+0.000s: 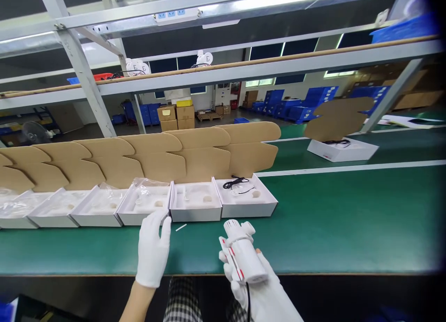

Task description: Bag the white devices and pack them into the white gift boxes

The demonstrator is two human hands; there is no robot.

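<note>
Counter point(348, 220), long and green-topped, is carrying a row of open white cardboard boxes point(196, 214) with raised brown lids, running parallel to its front edge. The white-gloved left hand point(152, 247) is spreading partly open, grasping nothing, near the boxes' front walls. The white-gloved right hand point(259, 294) is wrapping its fingers around a white cylindrical device point(246, 257) over the front edge. A black cable point(248, 299) is hanging from its base; a thin white strip point(181, 227) is lying between the hands.

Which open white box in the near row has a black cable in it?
The rightmost box, just beyond the white device in the right hand; only it, of that row, shows a black cable.
</note>
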